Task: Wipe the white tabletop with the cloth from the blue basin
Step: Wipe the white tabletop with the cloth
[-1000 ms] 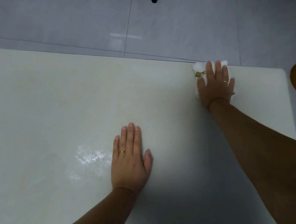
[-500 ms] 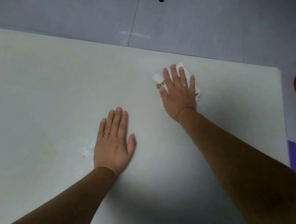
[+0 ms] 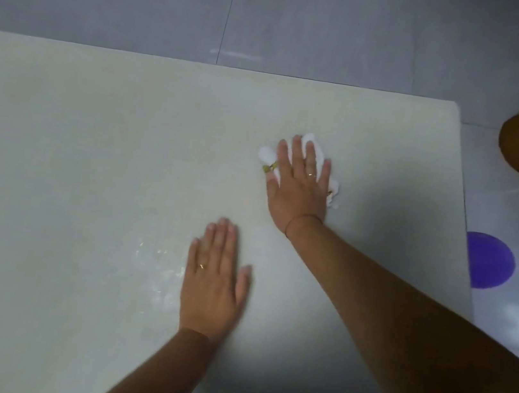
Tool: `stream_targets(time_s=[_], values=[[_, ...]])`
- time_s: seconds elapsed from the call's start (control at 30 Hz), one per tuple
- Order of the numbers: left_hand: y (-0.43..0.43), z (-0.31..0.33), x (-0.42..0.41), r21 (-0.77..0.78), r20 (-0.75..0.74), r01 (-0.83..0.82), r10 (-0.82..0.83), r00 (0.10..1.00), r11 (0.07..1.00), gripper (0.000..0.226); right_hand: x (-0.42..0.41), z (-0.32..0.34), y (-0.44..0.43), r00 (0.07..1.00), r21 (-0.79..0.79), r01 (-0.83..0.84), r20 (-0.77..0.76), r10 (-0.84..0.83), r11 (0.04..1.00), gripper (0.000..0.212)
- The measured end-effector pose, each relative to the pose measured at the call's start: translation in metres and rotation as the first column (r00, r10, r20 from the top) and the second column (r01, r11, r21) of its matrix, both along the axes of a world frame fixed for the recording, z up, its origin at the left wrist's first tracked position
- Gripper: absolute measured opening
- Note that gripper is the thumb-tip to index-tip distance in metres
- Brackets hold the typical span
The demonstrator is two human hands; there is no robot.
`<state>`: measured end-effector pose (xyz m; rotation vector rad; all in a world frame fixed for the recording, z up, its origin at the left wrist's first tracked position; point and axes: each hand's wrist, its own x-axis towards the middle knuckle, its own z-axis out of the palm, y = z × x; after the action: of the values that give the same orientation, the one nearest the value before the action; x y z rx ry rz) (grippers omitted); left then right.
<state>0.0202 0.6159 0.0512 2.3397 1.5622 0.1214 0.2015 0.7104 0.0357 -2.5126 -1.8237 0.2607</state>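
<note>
A white tabletop (image 3: pixel 89 154) fills the view above a grey tiled floor (image 3: pixel 343 33); the right hand (image 3: pixel 298 188) lies flat, fingers spread, pressing a crumpled white cloth (image 3: pixel 266 154) onto the far right part of the surface, while the left hand (image 3: pixel 213 283) rests palm-down, fingers extended and holding nothing, beside a shiny wet patch (image 3: pixel 160 265)

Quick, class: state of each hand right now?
Left hand: open, flat on the tabletop, holding nothing.
Right hand: open, palm pressing the cloth to the tabletop.
</note>
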Motion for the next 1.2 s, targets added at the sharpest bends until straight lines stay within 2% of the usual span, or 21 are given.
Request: stream_targets(time_s=[0.07, 0.13, 0.23, 0.3, 0.33, 0.4, 0.47, 0.53, 0.6, 0.67, 0.77, 0.8, 0.83, 0.87, 0.93, 1.0, 1.03, 1.1, 1.2], values=[[-0.027, -0.003, 0.0, -0.022, -0.027, 0.029, -0.029, 0.999, 0.999, 0.062, 0.024, 0.003, -0.012, 0.979, 0.034, -0.206, 0.001, 0.206, 0.978, 0.056], [-0.034, -0.008, -0.003, -0.019, -0.078, 0.012, -0.013, 0.997, 1.0, 0.064, 0.056, 0.003, -0.021, 0.973, 0.047, -0.231, 0.043, 0.229, 0.972, 0.054], [-0.032, -0.008, -0.002, -0.034, -0.111, 0.014, -0.018, 0.994, 0.999, 0.066, 0.079, 0.002, -0.028, 0.995, 0.012, 0.085, 0.05, -0.086, 0.996, 0.056], [-0.032, -0.007, -0.001, -0.049, -0.111, 0.013, -0.019, 0.994, 0.999, 0.066, 0.052, 0.003, -0.026, 0.96, 0.01, 0.281, 0.006, -0.281, 0.96, 0.057], [-0.033, -0.007, -0.002, -0.048, -0.107, 0.013, -0.018, 0.994, 0.999, 0.066, 0.029, 0.004, -0.026, 0.951, 0.005, 0.308, -0.013, -0.308, 0.951, 0.058], [-0.032, -0.007, -0.002, -0.038, -0.099, 0.01, -0.014, 0.995, 0.999, 0.066, -0.019, 0.004, -0.035, 0.98, 0.009, 0.194, -0.04, -0.193, 0.981, 0.06], [-0.032, -0.006, -0.003, -0.042, -0.103, 0.005, -0.009, 0.995, 0.999, 0.065, -0.047, 0.004, -0.054, 0.998, 0.007, -0.035, -0.053, 0.036, 0.999, 0.059], [-0.032, -0.004, -0.002, -0.055, -0.093, 0.002, -0.007, 0.996, 0.998, 0.064, -0.031, 0.006, -0.064, 0.971, 0.014, -0.23, -0.056, 0.231, 0.973, 0.057], [-0.033, -0.004, -0.003, -0.051, -0.08, -0.003, -0.002, 0.997, 0.999, 0.064, 0.005, 0.005, -0.072, 0.956, 0.021, -0.292, -0.013, 0.293, 0.956, 0.056], [-0.032, -0.004, -0.003, -0.04, -0.074, -0.006, 0.003, 0.997, 0.999, 0.064, 0.037, 0.006, -0.078, 0.987, 0.0, -0.159, 0.037, 0.159, 0.987, 0.056], [-0.031, -0.004, -0.002, -0.034, -0.077, -0.007, 0.005, 0.997, 0.999, 0.065, 0.025, 0.005, -0.077, 0.977, 0.012, 0.213, 0.02, -0.213, 0.977, 0.058], [-0.032, -0.004, -0.002, -0.033, -0.074, -0.004, 0.001, 0.997, 0.999, 0.065, 0.006, 0.005, -0.077, 0.959, -0.002, 0.282, 0.007, -0.282, 0.959, 0.059], [-0.032, -0.004, -0.002, -0.028, -0.07, -0.001, -0.001, 0.998, 1.0, 0.064, -0.013, 0.005, -0.079, 0.96, -0.005, 0.281, -0.006, -0.281, 0.96, 0.06], [-0.033, -0.005, -0.002, -0.02, -0.069, 0.0, -0.002, 0.998, 1.0, 0.064, -0.032, 0.004, -0.083, 0.978, -0.001, 0.209, -0.015, -0.209, 0.978, 0.06], [-0.033, -0.006, -0.004, -0.02, -0.084, 0.009, -0.01, 0.996, 1.0, 0.064, -0.051, 0.005, -0.097, 0.997, -0.035, -0.068, -0.023, 0.067, 0.997, 0.059], [-0.032, -0.007, -0.005, -0.015, -0.092, 0.01, -0.012, 0.996, 1.0, 0.065, -0.034, 0.007, -0.106, 0.955, -0.023, -0.296, -0.012, 0.296, 0.955, 0.058], [-0.032, -0.007, -0.004, -0.015, -0.088, 0.008, -0.009, 0.996, 1.0, 0.066, -0.019, 0.007, -0.11, 0.94, -0.004, -0.341, -0.001, 0.341, 0.94, 0.057], [-0.033, -0.004, -0.003, -0.028, -0.093, 0.011, -0.014, 0.996, 1.0, 0.067, 0.01, 0.008, -0.12, 0.965, -0.003, -0.261, 0.033, 0.261, 0.965, 0.056], [-0.038, 0.001, -0.006, -0.031, -0.111, 0.016, -0.019, 0.994, 0.999, 0.069, 0.023, 0.008, -0.128, 0.998, -0.014, 0.059, 0.035, -0.058, 0.998, 0.057]])
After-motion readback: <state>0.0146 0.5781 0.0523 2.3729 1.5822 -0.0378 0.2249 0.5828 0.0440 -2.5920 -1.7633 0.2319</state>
